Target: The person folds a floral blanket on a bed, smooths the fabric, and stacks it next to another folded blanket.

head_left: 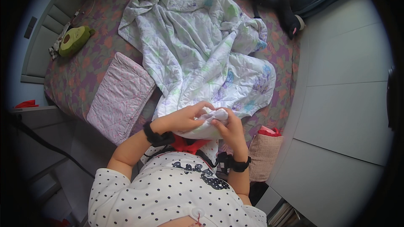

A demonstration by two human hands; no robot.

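Observation:
A white quilt (189,54) with pale green, purple and blue flowers lies spread and rumpled over the bed, its near edge lifted in front of my body. My left hand (185,117) is closed on this edge, thumb and fingers pinching the bunched cloth. Just beside it, my right hand (229,128) grips the same gathered part from the other side. The two hands nearly meet there. Black bands circle both wrists.
A folded pink quilt (122,96) lies at the bed's left. Beyond it sits an avocado plush (75,41); a dark plush (275,2) lies at the far right. White cabinets (336,105) line the right side, with a pinkish bag (265,155) against them.

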